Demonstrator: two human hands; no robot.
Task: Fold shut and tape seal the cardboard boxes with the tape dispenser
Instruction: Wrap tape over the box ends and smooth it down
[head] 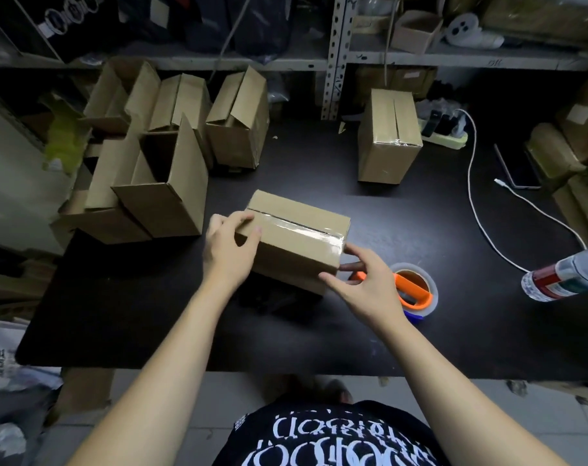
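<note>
A small cardboard box lies on the black table in front of me, its flaps folded shut with clear tape along the top seam. My left hand grips its left end, thumb on the front face and fingers curled over the top edge. My right hand touches the box's right lower corner with spread, lightly bent fingers. Just right of that hand lies the orange tape dispenser with its clear tape roll, on the table.
Several open-flapped cardboard boxes stand at the left and back left. A taped box stands at the back right. A white cable, a phone, a power strip and a plastic bottle lie to the right.
</note>
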